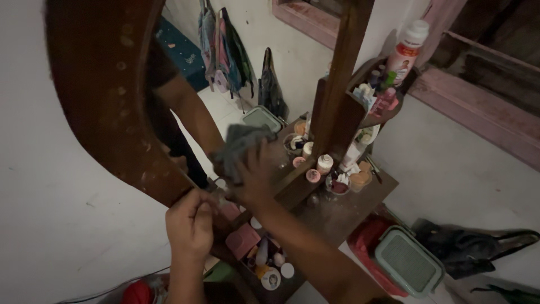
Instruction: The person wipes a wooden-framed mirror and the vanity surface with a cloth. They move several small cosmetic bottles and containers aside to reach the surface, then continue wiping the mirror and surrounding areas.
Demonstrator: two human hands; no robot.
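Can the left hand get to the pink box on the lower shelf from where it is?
Probably yes. The left hand grips the mirror frame edge just above and beside the pink box, and nothing lies between them. The right hand is busy with the grey cloth higher up.

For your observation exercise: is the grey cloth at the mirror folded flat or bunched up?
Bunched up. The grey cloth sits crumpled in the right hand, pressed against the mirror glass; uneven folds show.

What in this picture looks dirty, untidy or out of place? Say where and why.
The mirror carries pale spots along its wooden frame, where the right hand presses a grey cloth. The dresser top looks dusty, crowded with small jars.
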